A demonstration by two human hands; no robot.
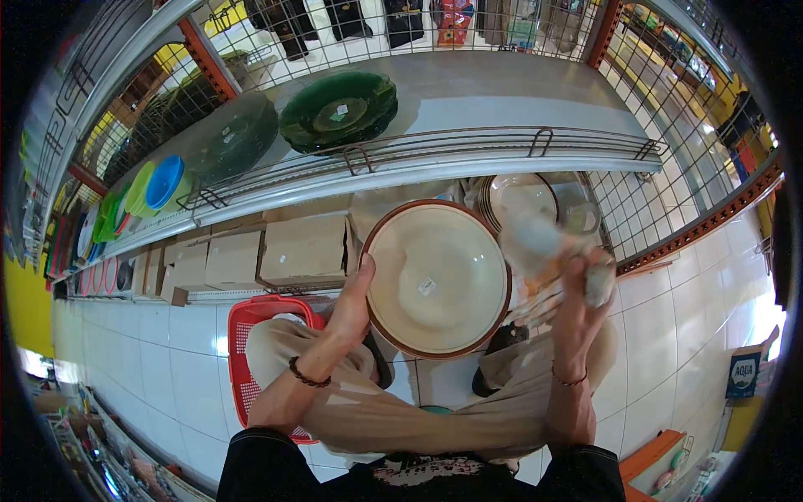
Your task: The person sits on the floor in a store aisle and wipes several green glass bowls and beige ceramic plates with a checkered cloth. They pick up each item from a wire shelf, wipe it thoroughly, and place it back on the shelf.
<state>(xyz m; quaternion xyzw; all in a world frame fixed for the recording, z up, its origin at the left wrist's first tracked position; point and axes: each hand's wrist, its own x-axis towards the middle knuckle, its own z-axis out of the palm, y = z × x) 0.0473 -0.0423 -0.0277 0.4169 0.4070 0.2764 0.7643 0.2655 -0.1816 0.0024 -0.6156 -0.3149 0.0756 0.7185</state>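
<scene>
My left hand (350, 308) grips the left rim of a large round cream plate (452, 251) with a brown edge. The plate faces up, tilted a little, above my knees; a small white sticker lies near its middle. To the right of the plate, my right hand (580, 289) is closed on a whitish cloth (535, 235), smeared by motion. The cloth's bunched end shows at my fingers, and its blurred part is near the plate's right rim. I cannot tell whether it touches the plate.
Cream plates (524, 197) with dark rims sit stacked on the lower shelf, beside cardboard boxes (305, 249). Above them, the wire-railed shelf (502, 92) carries green glass plates (339, 110) and coloured bowls (164, 180). A red basket (237, 356) stands by my left leg.
</scene>
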